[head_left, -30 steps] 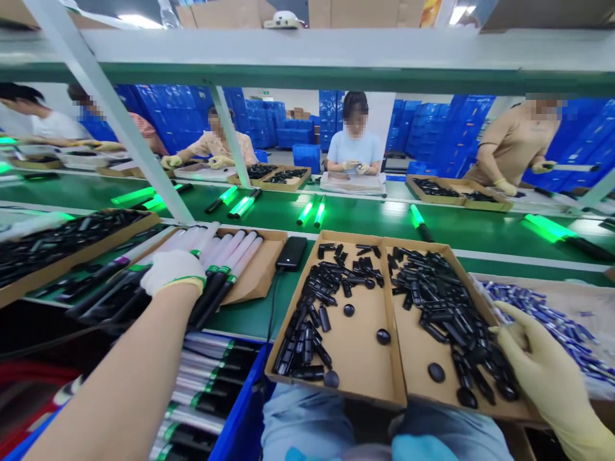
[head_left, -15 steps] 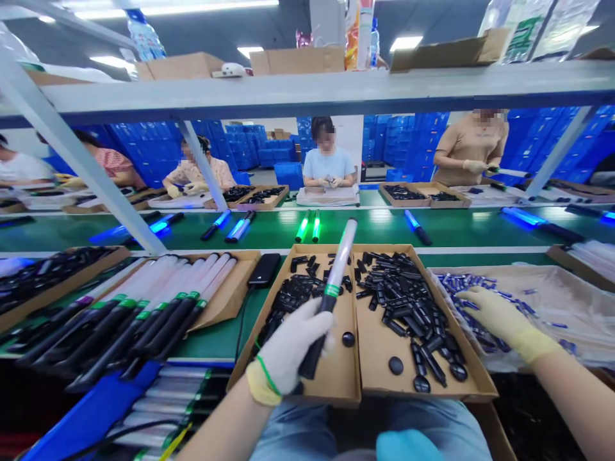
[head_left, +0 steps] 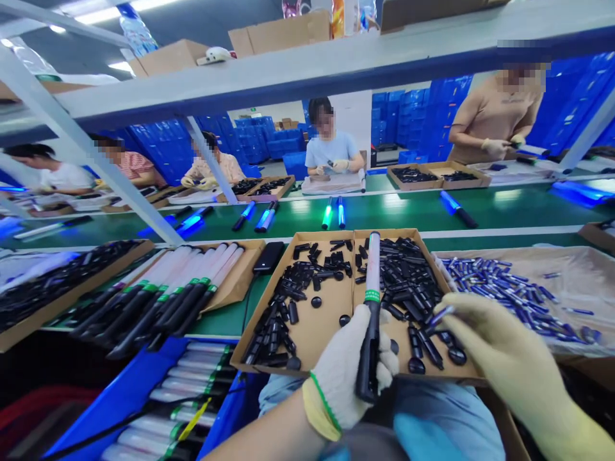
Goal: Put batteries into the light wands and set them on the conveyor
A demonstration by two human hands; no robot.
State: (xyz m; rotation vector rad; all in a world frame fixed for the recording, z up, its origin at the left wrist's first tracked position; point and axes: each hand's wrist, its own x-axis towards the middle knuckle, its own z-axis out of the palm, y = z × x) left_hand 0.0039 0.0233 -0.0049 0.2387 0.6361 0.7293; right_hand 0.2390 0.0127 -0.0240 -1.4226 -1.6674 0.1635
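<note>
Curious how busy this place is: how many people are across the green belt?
5 across the belt, left to right: person in white, person in pink, person in patterned top, person in light blue, person in tan. Others may be hidden.

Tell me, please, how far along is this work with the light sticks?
Looks done: the glowing sticks on the green belt. In hand: the left hand holds an unlit stick; the right hand holds a small blue cylinder, apart from it. Probably left: the row of unlit sticks, plus loose blue cylinders and black parts. I cannot tell about the blue bin.
</note>
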